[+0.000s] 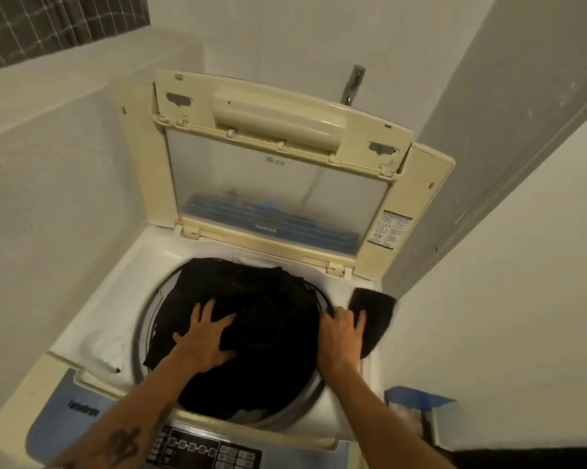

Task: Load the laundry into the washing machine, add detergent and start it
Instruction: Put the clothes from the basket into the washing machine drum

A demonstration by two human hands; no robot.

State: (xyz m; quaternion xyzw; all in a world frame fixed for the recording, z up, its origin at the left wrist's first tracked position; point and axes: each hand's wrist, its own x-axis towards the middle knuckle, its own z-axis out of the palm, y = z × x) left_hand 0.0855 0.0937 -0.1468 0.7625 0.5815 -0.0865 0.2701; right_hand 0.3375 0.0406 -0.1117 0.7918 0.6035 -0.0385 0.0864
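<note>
1. Washing machine (pixel 92 289), top-loader, fills the view. Lid (pixel 275 184) raised and leaning back against the wall. Control panel (pixel 204 450) at the near edge; no display reading legible.
2. Drum (pixel 143 319) packed with dark laundry (pixel 261 319), heaped to about rim level. One dark piece (pixel 373 316) hangs out over the right-hand deck, not yet inside.
3. Progress, as judged: loading mostly done. Left to do: tuck in the stray piece, add detergent, close lid, start. No detergent container in view.
4. Left hand (pixel 205 340): open, fingers spread, palm flat on the laundry heap, left of centre. Appears to be pressing down, gripping nothing.
5. Right hand (pixel 342 333): at the drum's right rim, fingers curled over the inner edge of the stray piece. Contact clear; whether it is actually pinched, cannot tell.
</note>
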